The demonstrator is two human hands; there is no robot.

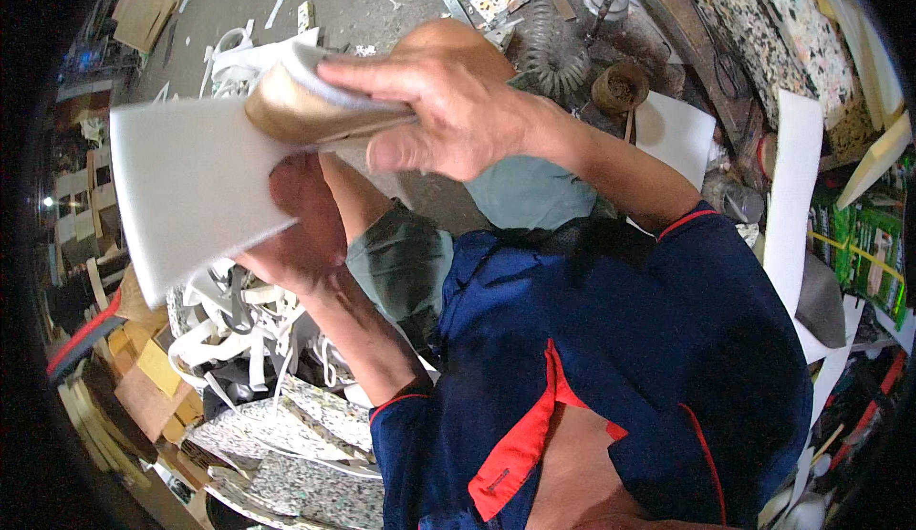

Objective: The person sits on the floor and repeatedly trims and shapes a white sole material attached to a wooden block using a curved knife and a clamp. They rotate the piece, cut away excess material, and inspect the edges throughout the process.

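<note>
I hold a white foam sheet with my left hand around its lower right part, the fingers curled toward it and partly hidden. A curved, tan board with a white padded layer rests on or just above the sheet's upper right corner; whether they are joined I cannot tell. My right hand grips this curved piece from the right, fingers over its top and thumb below, slightly blurred by motion.
Piles of white foam strips and speckled foam slabs lie at lower left. At upper right are a coiled hose, a can and more speckled foam. White strips and green packages stand at right.
</note>
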